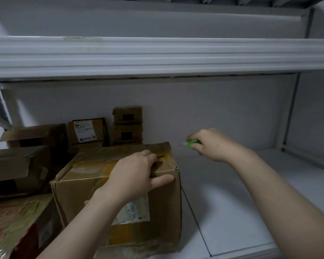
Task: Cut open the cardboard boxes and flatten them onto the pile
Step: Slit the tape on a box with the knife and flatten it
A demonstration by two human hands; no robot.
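The cardboard box [77, 191] stands in the lower middle of the frame, on the white shelf [232, 212]. Its top is closed with yellow tape and there is a white label on its front face.

The left hand [137, 174] grips the top front edge of this box near its right corner. The fingers are bent over the top beside the taped seam, and the thumb lies stretched along the front face.

The right hand [211, 144] is to the right of the box, apart from it and above the shelf. Its fingers are closed around a green knife [192, 143], whose pale tip points left, toward the box.

More boxes fill the left side of the frame. Two small boxes [127, 126] are stacked against the back wall.
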